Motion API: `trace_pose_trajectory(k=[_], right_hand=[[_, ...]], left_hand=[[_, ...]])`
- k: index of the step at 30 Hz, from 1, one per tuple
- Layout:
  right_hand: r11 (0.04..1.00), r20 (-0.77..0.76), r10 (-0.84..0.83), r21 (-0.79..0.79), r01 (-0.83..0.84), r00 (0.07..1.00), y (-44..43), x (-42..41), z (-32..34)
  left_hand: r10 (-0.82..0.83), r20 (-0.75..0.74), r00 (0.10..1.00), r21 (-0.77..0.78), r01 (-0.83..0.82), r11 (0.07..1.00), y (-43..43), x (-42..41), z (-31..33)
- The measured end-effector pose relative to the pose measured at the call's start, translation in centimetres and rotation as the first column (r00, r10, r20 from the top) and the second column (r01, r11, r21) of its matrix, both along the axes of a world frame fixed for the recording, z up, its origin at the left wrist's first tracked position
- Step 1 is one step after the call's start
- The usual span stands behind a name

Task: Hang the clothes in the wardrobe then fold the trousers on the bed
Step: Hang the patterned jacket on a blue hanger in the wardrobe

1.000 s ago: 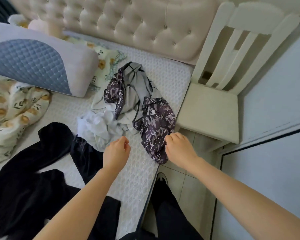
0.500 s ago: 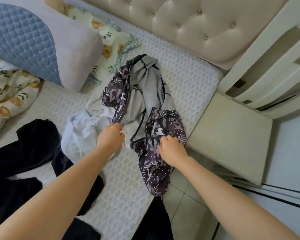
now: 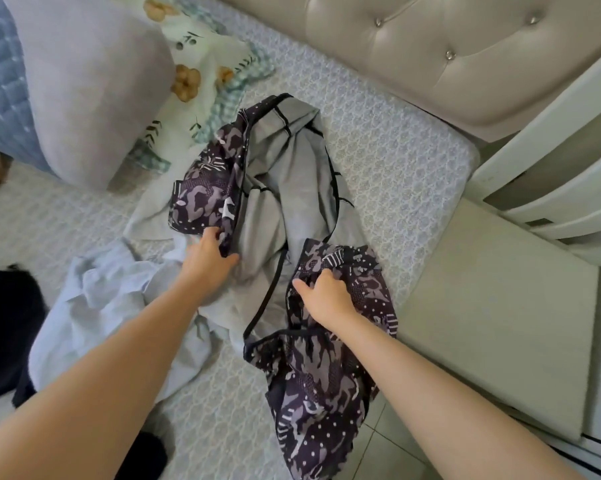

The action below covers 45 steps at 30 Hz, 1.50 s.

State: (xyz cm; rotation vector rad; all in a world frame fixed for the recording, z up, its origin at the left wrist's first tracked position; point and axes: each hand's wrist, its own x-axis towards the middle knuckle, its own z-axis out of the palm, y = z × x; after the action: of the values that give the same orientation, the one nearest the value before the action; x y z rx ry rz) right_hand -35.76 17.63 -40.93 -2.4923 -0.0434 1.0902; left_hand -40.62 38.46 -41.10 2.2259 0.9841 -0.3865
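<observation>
Laundry lies heaped on a bed with a pale, lattice-patterned mattress cover (image 3: 378, 161). At its centre is a dark purple camouflage-print garment with grey lining and black piping (image 3: 285, 188), opened lining-up. Its long axis runs from beyond the fingers, toward the cream tufted headboard (image 3: 413, 64), back past them to the near edge of the bed. There the printed end hangs over toward the tiled floor (image 3: 389, 448) under the right forearm.

A crumpled pale blue cotton shirt (image 3: 94, 306) lies just outside the left fingers, partly under that wrist. A black garment (image 3: 4, 327) lies well beyond it on the same side.

The left hand (image 3: 205, 261) pinches the black-trimmed edge of one printed panel between thumb and curled fingers (image 3: 210, 233). The right hand (image 3: 326, 296) has its fingers (image 3: 330, 275) bunched into the other printed panel, thumb standing out toward the lining.

The grey lining lies between the two hands, so each has hold of one side. The lift to come seems to depend on raising both panels together, so the length falls straight below the fingers, ready for hanging.
</observation>
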Motion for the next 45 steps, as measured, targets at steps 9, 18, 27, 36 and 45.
trace_pose_trajectory(k=[9, 18, 27, 36, 45], right_hand=[[0.879, -0.252, -0.426, 0.110, 0.464, 0.869, 0.9, 2.5, -0.8], [0.739, -0.323, -0.544, 0.252, 0.625, 0.774, 0.9, 1.2, 3.1], [0.629, -0.219, -0.687, 0.296, 0.718, 0.693, -4.2, 0.1, 10.0], [0.629, -0.224, -0.612, 0.445, 0.638, 0.759, -9.5, -3.6, 16.2], [0.764, -0.101, -0.538, 0.361, 0.535, 0.837, -14.0, 1.4, 16.0]], left_hand=[[-0.266, 0.145, 0.953, 0.183, 0.238, 0.954, -4.4, -8.6, -1.6], [-0.197, -0.003, 0.980, 0.149, 0.195, 0.969, -4.2, -19.0, 0.1], [-0.398, -0.526, 0.752, -0.066, 0.430, 0.901, -3.6, -21.9, 3.1], [-0.437, -0.528, 0.728, -0.106, 0.454, 0.885, -4.4, -12.0, 4.5], [-0.133, -0.021, 0.991, 0.035, 0.134, 0.990, -5.6, 1.9, 9.7]])
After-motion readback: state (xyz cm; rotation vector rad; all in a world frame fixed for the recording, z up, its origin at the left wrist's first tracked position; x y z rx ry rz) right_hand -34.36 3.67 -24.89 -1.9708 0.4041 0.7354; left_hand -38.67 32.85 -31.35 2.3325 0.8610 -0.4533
